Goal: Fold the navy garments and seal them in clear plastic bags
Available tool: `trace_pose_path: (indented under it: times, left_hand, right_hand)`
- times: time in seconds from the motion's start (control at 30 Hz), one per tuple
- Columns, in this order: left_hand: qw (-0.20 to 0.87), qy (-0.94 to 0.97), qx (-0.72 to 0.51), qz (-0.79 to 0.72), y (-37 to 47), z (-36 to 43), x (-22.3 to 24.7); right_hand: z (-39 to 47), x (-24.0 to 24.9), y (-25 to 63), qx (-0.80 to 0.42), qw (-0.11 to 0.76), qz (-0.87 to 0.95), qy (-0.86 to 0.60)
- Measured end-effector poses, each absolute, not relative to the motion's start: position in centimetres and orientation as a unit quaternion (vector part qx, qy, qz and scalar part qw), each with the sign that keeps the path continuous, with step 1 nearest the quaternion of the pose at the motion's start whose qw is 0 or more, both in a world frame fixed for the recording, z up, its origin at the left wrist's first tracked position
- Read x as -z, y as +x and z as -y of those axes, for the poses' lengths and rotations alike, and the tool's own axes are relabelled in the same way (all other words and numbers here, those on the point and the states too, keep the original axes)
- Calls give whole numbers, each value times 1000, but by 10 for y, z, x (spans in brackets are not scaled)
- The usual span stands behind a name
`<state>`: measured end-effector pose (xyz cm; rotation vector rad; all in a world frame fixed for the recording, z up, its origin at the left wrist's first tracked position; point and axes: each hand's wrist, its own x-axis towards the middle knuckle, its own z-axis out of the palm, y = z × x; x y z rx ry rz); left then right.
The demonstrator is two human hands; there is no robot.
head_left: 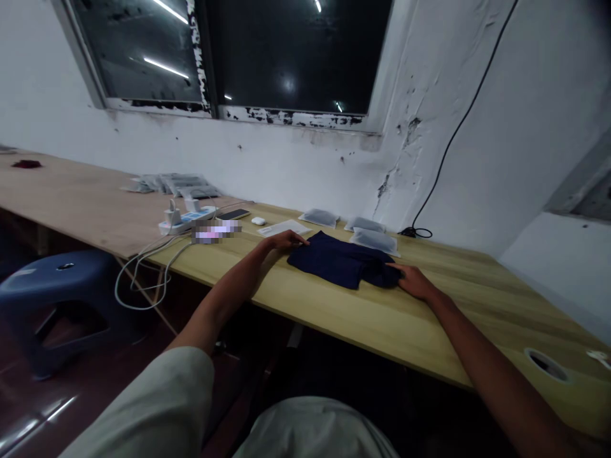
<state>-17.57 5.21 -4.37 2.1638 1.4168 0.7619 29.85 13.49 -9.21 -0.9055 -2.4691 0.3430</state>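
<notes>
A dark navy cloth garment (334,259) lies spread on the yellowish wooden table (353,324), with a notch in its near edge. My left hand (286,240) is at its far left corner, fingertips closed on the edge. At the garment's right end, my right hand (414,281) has its fingers closed on the cloth, the index finger stretched over it. Just behind the garment lie clear plastic packets with folded contents (375,240), (365,224), (319,217). A flat clear bag (285,228) rests behind my left hand.
At the left are a power strip (186,219) with white cables hanging off the edge, a phone (233,215), a white earbud case (258,221) and stacked packets (176,184). A tape roll (547,365) lies at the right. A blue stool (62,280) stands lower left.
</notes>
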Motion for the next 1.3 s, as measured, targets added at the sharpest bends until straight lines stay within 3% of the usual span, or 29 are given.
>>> trace_pose_path:
  times: [0.23,0.4,0.57,0.73,1.0,1.13,1.3]
  left_hand:
    - [179,810,-240,-504,-161,-64,53]
    - [111,833,-297,-454,-147,-75,66]
    - [247,858,-303,-333,-137,-73,59]
    - [347,841,-265,-321,-133,-58,44]
    - [321,686,-333,-561,-122,-41,41]
    - [284,653,-371,-596,-110,-51,48]
    - [165,637,-345,-669,-100,-64,54]
  right_hand:
    - [-136,97,298,-130,269,908,-295]
    - [-141,103,298,-137,282,908,-278]
    - [-138,99,296,-159,305,900,-266]
    - [-132,91,294,-198,329,880,-279]
    - [-128,82,299,-299,308,828,-361]
    - [-130,84,298,-262,315,792,-453]
    - [-140,85,297,-217,311,788,-484]
